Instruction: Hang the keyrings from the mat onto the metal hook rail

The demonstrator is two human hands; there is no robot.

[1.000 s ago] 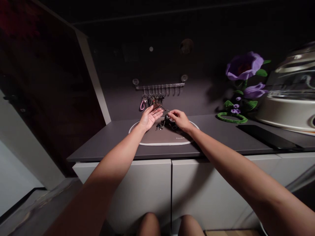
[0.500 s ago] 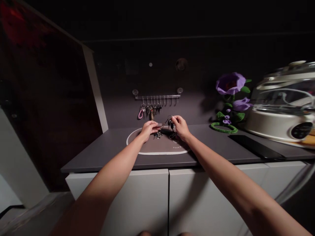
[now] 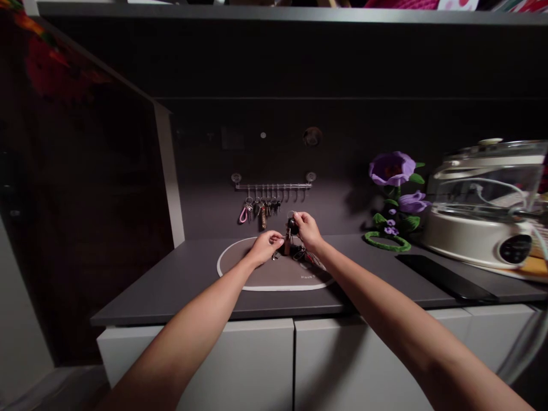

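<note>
My right hand point(image 3: 307, 230) pinches the ring of a bunch of keys point(image 3: 292, 227), which hangs above the mat with a dark fob and a brownish tag. To its left, my left hand point(image 3: 266, 248) is closed, thumb and fingertips together beside the hanging bunch. What those fingertips hold, if anything, is too small to make out. Beneath both hands lies a brown oval mat point(image 3: 261, 278) with a pale rim. More small dark and metal items point(image 3: 302, 255) rest on it, partly hidden by my right hand.
Behind the hands, a clear hook rail point(image 3: 274, 186) on the wall carries several hanging keys point(image 3: 263, 212) on its left hooks. Purple artificial flowers point(image 3: 391, 169), a black phone-like slab point(image 3: 445, 278) and a white appliance point(image 3: 475, 234) stand to the right. A shelf edge point(image 3: 274, 14) crosses above.
The view has tipped upward, bringing the shelf in. My left hand's fingers have gone from stretched out to pinched, nearer the keys. The keys in my right hand now hang straighter down.
</note>
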